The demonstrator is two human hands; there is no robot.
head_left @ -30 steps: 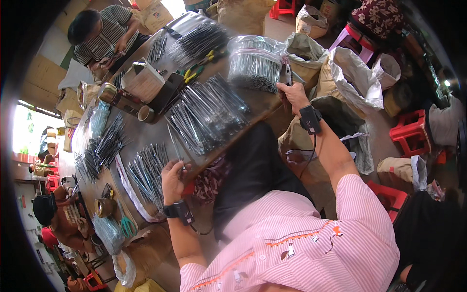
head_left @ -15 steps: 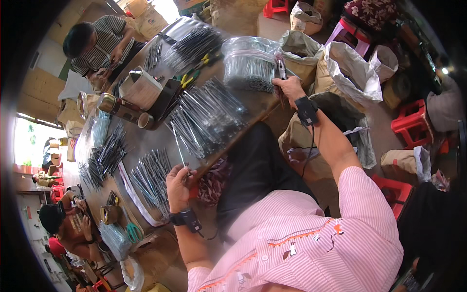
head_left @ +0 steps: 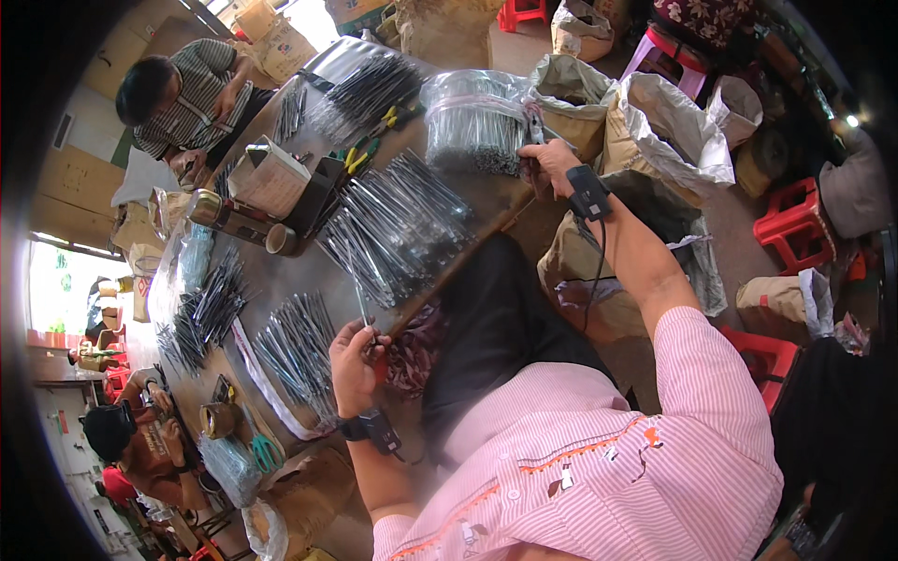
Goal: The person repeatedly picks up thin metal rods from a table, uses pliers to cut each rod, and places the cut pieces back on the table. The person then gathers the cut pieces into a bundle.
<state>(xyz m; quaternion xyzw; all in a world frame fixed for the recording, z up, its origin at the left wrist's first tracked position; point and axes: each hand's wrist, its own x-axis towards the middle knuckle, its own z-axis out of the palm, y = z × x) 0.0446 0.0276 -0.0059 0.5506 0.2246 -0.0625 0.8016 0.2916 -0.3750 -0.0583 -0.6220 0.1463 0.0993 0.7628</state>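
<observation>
Near the table's front edge my left hand [head_left: 355, 363] pinches a thin silvery rod [head_left: 361, 301], which points up and away across the table. Just beyond it lies a wide row of similar dark, shiny rods [head_left: 398, 220]. A second fanned pile of rods [head_left: 295, 346] rests to the left of the hand. At the table's right corner my right hand [head_left: 554, 166] is closed beside a large plastic-wrapped bundle of thin rods [head_left: 475, 126]. What its fingers grip is dark and mostly hidden.
Pliers with yellow handles [head_left: 358, 161], a thermos flask [head_left: 224, 217] and a cup [head_left: 280, 238] stand mid-table. Teal-handled scissors [head_left: 266, 453] lie at the left. Open sacks [head_left: 645, 140] and red stools [head_left: 795, 224] crowd the right. Two people sit across the table and at left.
My left hand has come slightly right and down with the rod, its tip now over the row of rods. My right hand stays beside the wrapped bundle. The whole view has shifted a little.
</observation>
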